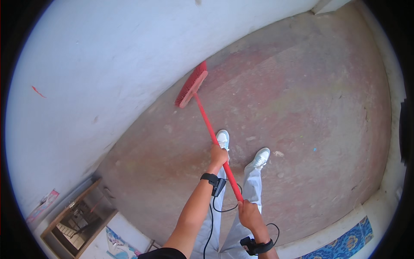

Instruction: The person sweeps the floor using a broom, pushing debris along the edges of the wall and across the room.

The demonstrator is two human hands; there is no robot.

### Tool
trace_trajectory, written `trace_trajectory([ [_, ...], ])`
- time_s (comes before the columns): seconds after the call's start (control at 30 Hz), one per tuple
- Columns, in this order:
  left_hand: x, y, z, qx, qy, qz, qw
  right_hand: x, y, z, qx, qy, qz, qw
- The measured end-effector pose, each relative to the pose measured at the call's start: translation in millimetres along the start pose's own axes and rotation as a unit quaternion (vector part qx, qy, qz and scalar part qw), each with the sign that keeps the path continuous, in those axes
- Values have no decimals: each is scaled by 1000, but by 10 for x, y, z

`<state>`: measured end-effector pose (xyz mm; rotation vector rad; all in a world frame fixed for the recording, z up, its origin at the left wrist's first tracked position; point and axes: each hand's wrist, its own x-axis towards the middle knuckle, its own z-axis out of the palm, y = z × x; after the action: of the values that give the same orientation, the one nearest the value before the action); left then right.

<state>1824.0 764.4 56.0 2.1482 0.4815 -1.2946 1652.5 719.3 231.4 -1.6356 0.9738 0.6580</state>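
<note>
A red push broom slants across the middle of the view, its bristled head down on the floor along the foot of the white wall. Partway down the red broom handle, my left hand is wrapped around it. My right hand grips the handle's near end, lower and to the right. Each wrist carries a black strapped device with a cable. The bristles' far side is partly hidden by the broom block.
The white wall runs along the left and top. Bits of debris, including a blue scrap, lie on the worn concrete floor. My white shoes stand below the broom. A doorway opens at lower left; blue patterned cloth is at lower right.
</note>
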Motion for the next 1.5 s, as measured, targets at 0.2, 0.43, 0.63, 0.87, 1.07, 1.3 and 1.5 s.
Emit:
trace_trajectory([
  [0.2, -178, 197, 292, 28, 18, 17, 999, -54, 237, -140, 23, 45, 23, 998],
  [0.43, 202, 441, 966, 153, 2, 198, 968, 11, 327, -237, 75, 94, 68, 990],
  [0.63, -96, 1280, 1432, 129, -79, 163, 975, 245, 396, -772, 128, 154, 113, 973],
  [0.87, -412, 150, 1513, 251, -54, 258, 931, -475, 767, -300, 31, 108, 108, 988],
  [1.07, -1392, -517, 1405, 229, -121, 31, 966, -1585, 759, -280, 32, 78, 183, 980],
  [1.3, -1107, 284, 1364, 206, -52, 214, 954, -1078, 598, -655, 136, 114, 132, 975],
  [1.5, -78, 1215, 1304, 125, -145, 150, 970, 95, 406, -856, 136, 171, 28, 975],
])
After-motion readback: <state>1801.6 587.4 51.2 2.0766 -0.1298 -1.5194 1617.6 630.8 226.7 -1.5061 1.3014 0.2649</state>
